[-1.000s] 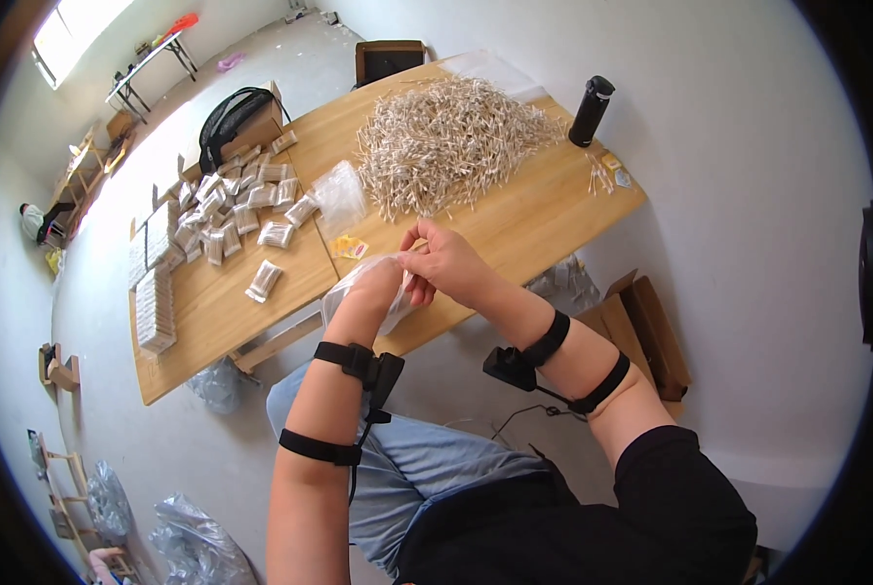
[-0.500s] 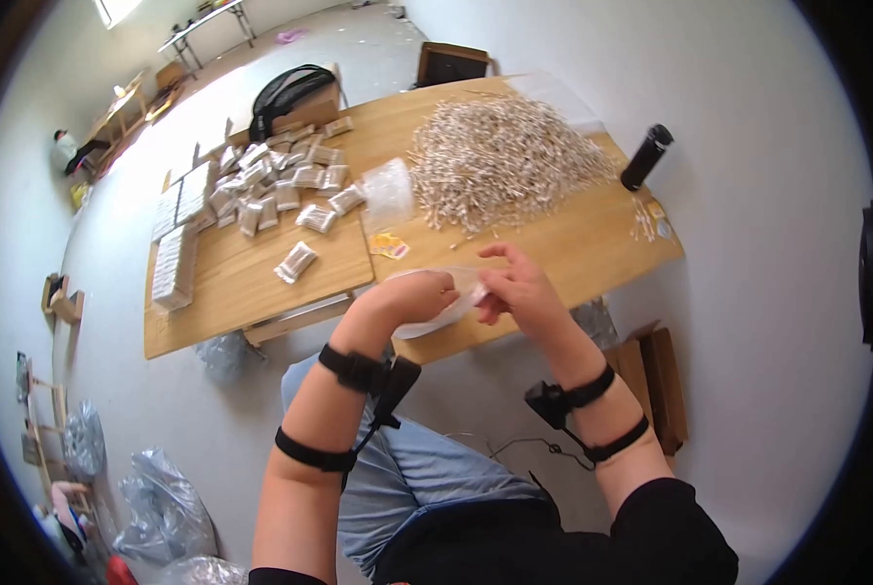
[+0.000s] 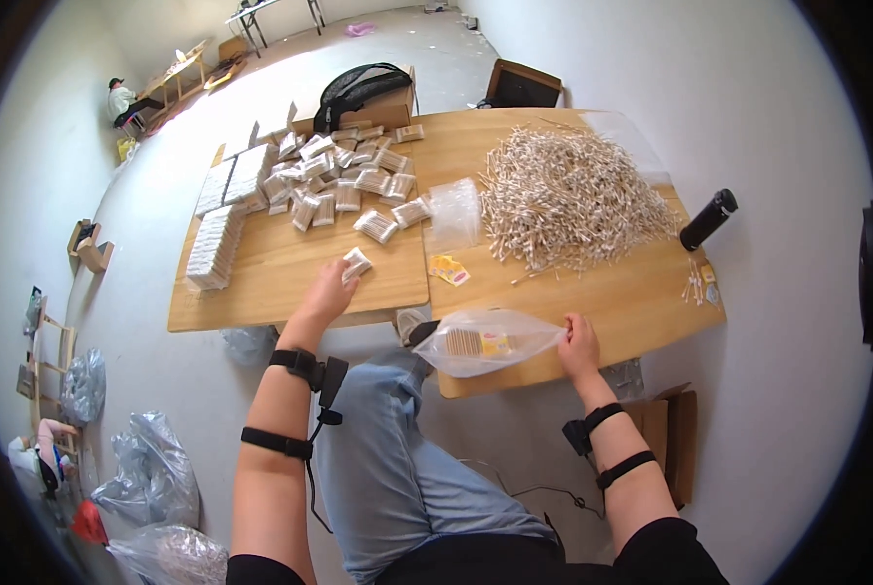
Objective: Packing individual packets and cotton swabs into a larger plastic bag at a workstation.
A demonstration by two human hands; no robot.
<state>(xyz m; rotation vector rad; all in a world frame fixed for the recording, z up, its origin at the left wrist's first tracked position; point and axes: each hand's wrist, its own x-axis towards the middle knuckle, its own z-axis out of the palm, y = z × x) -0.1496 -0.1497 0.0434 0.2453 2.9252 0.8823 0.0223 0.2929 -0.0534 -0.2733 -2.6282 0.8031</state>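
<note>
Head view: clear bag [image 3: 485,343] lengthwise left-right

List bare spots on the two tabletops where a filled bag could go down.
Free: the left table's near strip between the flat stacks and left hand; the right table's near part between the swab pile, right hand and black bottle. Crowded: the left table's far half, under packets.

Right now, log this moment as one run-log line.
left hand: on small packet | right hand: holds clear bag at table edge | swab pile: behind
</note>
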